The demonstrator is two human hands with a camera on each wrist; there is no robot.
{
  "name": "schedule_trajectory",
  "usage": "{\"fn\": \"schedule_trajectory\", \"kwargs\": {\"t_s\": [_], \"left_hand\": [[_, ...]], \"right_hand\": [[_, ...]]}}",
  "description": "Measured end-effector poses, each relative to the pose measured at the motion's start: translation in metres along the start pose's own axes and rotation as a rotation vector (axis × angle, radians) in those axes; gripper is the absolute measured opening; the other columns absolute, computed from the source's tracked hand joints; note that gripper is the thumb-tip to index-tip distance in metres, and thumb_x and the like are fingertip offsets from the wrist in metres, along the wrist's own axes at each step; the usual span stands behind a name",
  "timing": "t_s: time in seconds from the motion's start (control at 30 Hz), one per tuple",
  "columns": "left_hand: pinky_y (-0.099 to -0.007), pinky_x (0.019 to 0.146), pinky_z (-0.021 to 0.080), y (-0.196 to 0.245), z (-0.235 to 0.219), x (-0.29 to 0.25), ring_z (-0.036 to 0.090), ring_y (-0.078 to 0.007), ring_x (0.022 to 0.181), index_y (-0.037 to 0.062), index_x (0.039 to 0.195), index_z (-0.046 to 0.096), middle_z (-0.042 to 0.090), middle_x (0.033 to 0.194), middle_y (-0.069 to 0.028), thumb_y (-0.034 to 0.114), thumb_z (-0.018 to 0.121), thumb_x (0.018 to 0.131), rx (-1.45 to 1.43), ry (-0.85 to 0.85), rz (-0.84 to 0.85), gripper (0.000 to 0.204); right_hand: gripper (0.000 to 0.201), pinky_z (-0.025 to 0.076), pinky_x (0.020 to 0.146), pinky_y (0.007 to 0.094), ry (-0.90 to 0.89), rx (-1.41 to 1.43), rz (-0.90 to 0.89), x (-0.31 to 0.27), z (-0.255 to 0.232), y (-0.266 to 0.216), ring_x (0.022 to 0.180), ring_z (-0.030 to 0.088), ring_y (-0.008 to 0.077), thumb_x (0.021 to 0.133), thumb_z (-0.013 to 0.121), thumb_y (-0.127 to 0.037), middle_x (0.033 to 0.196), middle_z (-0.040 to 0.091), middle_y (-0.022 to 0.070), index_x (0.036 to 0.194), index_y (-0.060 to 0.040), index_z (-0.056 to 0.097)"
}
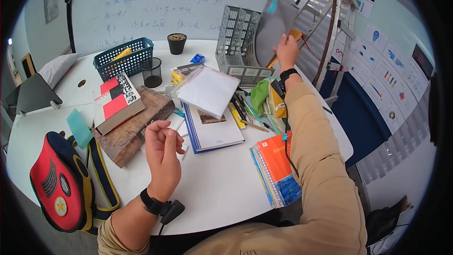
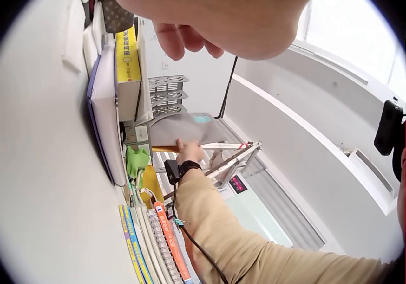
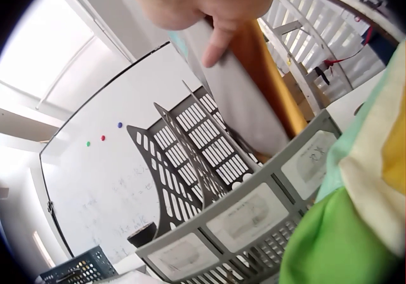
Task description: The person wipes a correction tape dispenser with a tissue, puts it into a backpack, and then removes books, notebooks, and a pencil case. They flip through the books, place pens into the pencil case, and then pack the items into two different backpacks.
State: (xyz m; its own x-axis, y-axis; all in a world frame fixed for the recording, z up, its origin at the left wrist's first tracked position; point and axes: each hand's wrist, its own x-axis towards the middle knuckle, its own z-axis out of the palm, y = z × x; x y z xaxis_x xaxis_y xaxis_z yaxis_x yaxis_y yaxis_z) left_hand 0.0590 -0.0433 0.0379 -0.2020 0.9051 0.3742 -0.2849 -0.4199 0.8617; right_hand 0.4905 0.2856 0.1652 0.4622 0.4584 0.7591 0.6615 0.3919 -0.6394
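Observation:
My right hand [image 1: 286,52] grips the upper right edge of a grey folder [image 1: 272,28] with a teal patch. An orange-brown envelope [image 3: 269,68] lies against the folder's far side, by the same hand. Both stand in the right-hand compartment of a grey file rack [image 1: 250,72], their lower ends hidden by its labelled front in the right wrist view. The thumb [image 3: 217,46] presses on the grey face. My left hand [image 1: 163,160] hovers over the near part of the table, fingers loosely bent and holding nothing, near a white book [image 1: 214,134] with a blue edge.
A clear plastic case [image 1: 207,89] lies atop books. Left are a thick red-and-white book [image 1: 118,101], a brown box [image 1: 127,137], a red cap-shaped bag [image 1: 59,184] and a teal basket [image 1: 141,47]. Orange notebooks [image 1: 276,160] lie front right. A ladder [image 1: 337,38] stands behind the right arm.

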Motion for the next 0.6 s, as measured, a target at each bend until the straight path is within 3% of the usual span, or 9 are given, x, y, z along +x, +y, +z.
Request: {"fn": "schedule_trajectory", "kwargs": {"t_s": [0.1, 0.2, 0.3, 0.37, 0.5, 0.6], "left_hand": [[-0.0241, 0.072, 0.054, 0.000, -0.001, 0.000, 0.061, -0.0058, 0.086, 0.0073, 0.142, 0.053, 0.065, 0.099, -0.0007, 0.018, 0.059, 0.123, 0.006, -0.007, -0.008, 0.023], [-0.0239, 0.071, 0.053, 0.001, 0.000, -0.001, 0.062, -0.0058, 0.087, 0.0070, 0.142, 0.053, 0.065, 0.099, -0.0008, 0.018, 0.059, 0.122, 0.015, -0.003, -0.015, 0.023], [-0.0235, 0.071, 0.053, 0.000, -0.001, -0.001, 0.062, -0.0058, 0.087, 0.0068, 0.142, 0.053, 0.065, 0.099, -0.0009, 0.017, 0.059, 0.122, 0.012, -0.021, -0.011, 0.023], [-0.0231, 0.071, 0.053, 0.000, 0.000, -0.001, 0.062, -0.0057, 0.087, 0.0065, 0.142, 0.053, 0.065, 0.099, -0.0007, 0.017, 0.059, 0.122, 0.001, -0.027, -0.018, 0.022], [-0.0227, 0.071, 0.053, 0.003, 0.000, -0.001, 0.062, -0.0054, 0.088, 0.0063, 0.142, 0.053, 0.065, 0.101, 0.0000, 0.016, 0.059, 0.122, 0.013, -0.035, -0.018, 0.023], [-0.0226, 0.071, 0.053, 0.003, 0.000, -0.002, 0.061, -0.0052, 0.088, 0.0060, 0.143, 0.053, 0.064, 0.103, 0.0004, 0.015, 0.059, 0.122, 0.013, -0.052, -0.013, 0.024]], "right_hand": [[0.039, 0.065, 0.061, 0.0441, -0.273, -0.158, 0.078, -0.011, 0.005, 0.022, 0.070, 0.084, 0.0358, 0.116, 0.067, -0.027, 0.089, 0.078, 0.0230, 0.103, 0.0092, 0.070], [0.041, 0.066, 0.064, 0.0436, -0.341, -0.246, 0.222, -0.022, 0.000, 0.016, 0.071, 0.084, 0.0364, 0.114, 0.070, -0.026, 0.092, 0.080, 0.0273, 0.104, 0.0135, 0.072], [0.042, 0.067, 0.069, 0.0437, -0.350, -0.275, 0.286, -0.024, -0.004, 0.007, 0.071, 0.084, 0.0375, 0.112, 0.073, -0.026, 0.094, 0.081, 0.0313, 0.104, 0.0151, 0.075], [0.042, 0.067, 0.073, 0.0460, -0.357, -0.302, 0.239, -0.020, -0.007, 0.010, 0.076, 0.085, 0.0387, 0.108, 0.076, -0.028, 0.094, 0.082, 0.0303, 0.102, 0.0135, 0.077], [0.047, 0.065, 0.079, 0.0482, -0.227, -0.302, 0.113, 0.015, 0.000, 0.065, 0.087, 0.085, 0.0378, 0.103, 0.082, -0.036, 0.093, 0.082, 0.0269, 0.100, 0.0112, 0.079], [0.054, 0.064, 0.082, 0.0501, -0.277, -0.185, 0.237, 0.008, -0.031, 0.024, 0.094, 0.083, 0.0362, 0.101, 0.084, -0.041, 0.103, 0.083, 0.0244, 0.109, 0.0121, 0.078]]}}
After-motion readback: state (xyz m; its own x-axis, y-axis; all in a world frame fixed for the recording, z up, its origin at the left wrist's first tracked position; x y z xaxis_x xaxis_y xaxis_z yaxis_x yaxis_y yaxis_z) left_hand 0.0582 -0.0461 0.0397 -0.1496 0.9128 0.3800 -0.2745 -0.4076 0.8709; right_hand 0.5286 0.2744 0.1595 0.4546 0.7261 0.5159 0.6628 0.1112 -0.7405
